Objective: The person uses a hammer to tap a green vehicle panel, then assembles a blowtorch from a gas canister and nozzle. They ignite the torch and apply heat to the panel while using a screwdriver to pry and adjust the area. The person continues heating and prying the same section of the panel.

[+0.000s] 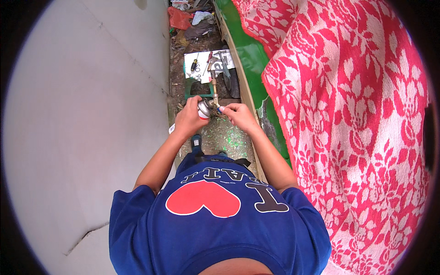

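Observation:
My left hand (188, 118) is wrapped round a gas canister (204, 110) with a silver top and a white-and-red side. A brass blowtorch head (214, 87) is mounted on the canister, its tube pointing away from me. No flame shows at its far end. With thumb and fingers closed, my right hand (241, 116) pinches a small blue knob (221, 109) on the torch's right side. Both hands are in front of my body at about the same height. My left palm and part of the canister are hidden.
Beyond the torch, a white printed board (188, 68) lies on a green stool (189, 88), carrying a screwdriver (194, 64) and a hammer (224, 59). A dark tyre (234, 83) stands beside it. A grey wall (91, 114) and a red-and-white cloth (339, 114) flank the narrow passage; rubbish (181, 18) lies farther off.

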`<state>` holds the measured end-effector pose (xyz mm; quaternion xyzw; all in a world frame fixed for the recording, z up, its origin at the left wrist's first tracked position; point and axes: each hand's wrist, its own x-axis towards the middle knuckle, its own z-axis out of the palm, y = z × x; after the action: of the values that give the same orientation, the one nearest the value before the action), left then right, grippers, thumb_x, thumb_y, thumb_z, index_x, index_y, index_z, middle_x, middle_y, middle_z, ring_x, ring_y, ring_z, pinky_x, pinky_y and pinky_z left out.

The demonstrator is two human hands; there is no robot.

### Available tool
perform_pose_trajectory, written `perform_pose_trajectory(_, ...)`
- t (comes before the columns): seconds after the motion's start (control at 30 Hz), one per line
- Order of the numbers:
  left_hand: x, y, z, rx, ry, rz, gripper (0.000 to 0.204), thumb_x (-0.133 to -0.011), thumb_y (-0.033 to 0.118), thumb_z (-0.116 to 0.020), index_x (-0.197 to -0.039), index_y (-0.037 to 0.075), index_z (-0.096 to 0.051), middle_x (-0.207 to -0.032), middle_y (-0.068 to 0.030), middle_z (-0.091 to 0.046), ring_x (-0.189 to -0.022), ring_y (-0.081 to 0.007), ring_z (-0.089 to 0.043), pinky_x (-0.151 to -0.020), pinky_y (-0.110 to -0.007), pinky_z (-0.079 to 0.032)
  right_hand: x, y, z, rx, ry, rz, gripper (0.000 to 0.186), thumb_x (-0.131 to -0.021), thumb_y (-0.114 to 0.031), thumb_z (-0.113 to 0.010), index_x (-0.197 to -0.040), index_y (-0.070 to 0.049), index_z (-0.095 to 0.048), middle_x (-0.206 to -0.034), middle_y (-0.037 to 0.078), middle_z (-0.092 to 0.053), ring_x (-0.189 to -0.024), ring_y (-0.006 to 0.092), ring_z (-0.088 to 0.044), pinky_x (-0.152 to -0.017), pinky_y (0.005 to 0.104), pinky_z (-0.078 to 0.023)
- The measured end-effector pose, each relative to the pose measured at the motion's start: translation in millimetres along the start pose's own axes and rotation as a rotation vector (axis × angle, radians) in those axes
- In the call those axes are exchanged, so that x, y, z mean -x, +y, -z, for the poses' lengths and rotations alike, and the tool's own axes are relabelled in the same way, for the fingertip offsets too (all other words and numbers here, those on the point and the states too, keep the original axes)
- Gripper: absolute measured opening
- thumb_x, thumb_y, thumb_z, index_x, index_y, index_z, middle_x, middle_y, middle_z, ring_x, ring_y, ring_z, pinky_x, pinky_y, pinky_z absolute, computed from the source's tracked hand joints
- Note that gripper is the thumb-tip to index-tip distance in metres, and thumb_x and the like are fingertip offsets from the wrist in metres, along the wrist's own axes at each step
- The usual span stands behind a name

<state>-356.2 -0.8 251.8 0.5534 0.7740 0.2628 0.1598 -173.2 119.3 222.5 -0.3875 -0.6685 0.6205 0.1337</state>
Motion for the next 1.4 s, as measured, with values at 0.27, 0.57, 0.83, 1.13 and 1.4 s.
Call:
perform_pose_trajectory(0.27, 11, -2, -12, -0.010, 0.095, -0.017, 0.075, -0.066, 0.026, -0.085, -0.129, 0.006, -0.049, -0.127, -0.0135, -0.054, -0.112, -0.0366, -0.060, -0.087, -0.046, -0.052, 0, 1, -10, 0.170, 0.045, 0.123, 0.034, -0.092, -0.034, -0.070, -0.094, 0.000, -0.073, -0.066, 0.001, -0.062, -0.055, 0.0086, -0.054, -0.051, 0.0285, -0.042)
perform_pose_trajectory(0.57, 10, -9, -1, -0.004, 0.117, -0.019, 0.067, -0.066, 0.027, -0.083, -0.123, 0.007, -0.053, -0.121, -0.0131, -0.060, -0.105, -0.0356, -0.064, -0.084, -0.046, -0.052, -8, 1, -26, -0.006, 0.003, 0.040, 0.030, -0.096, -0.030, -0.065, -0.096, -0.001, -0.070, -0.064, -0.002, -0.056, -0.052, 0.0062, -0.048, -0.048, 0.0245, -0.037)
perform_pose_trajectory(0.83, 6, -22, 8, 0.034, 0.106, -0.005, 0.067, -0.067, 0.029, -0.083, -0.125, 0.009, -0.054, -0.113, -0.0142, -0.067, -0.107, -0.0350, -0.064, -0.087, -0.046, -0.051, -10, -13, -20, -0.650, -0.354, -0.191, 0.033, -0.099, -0.033, -0.061, -0.098, -0.001, -0.069, -0.065, -0.001, -0.055, -0.050, 0.0083, -0.049, -0.046, 0.0237, -0.039)
perform_pose_trajectory(1.13, 6, -35, 5, -0.026, 0.127, -0.038, 0.065, -0.069, 0.027, -0.083, -0.123, 0.008, -0.055, -0.115, -0.0141, -0.065, -0.107, -0.0348, -0.063, -0.087, -0.046, -0.051, -20, 2, -38, -0.355, -0.148, -0.041, 0.027, -0.095, -0.028, -0.066, -0.094, -0.001, -0.069, -0.068, 0.000, -0.059, -0.054, 0.0076, -0.050, -0.048, 0.0246, -0.039)
perform_pose_trajectory(1.4, 8, -36, 1, -0.030, 0.147, -0.054, 0.065, -0.068, 0.026, -0.083, -0.124, 0.006, -0.055, -0.114, -0.0145, -0.065, -0.107, -0.0351, -0.063, -0.087, -0.046, -0.051, -12, 0, -46, 0.296, 0.185, 0.199, 0.028, -0.088, -0.028, -0.074, -0.089, 0.000, -0.072, -0.068, 0.002, -0.063, -0.057, 0.0060, -0.053, -0.050, 0.0258, -0.041)
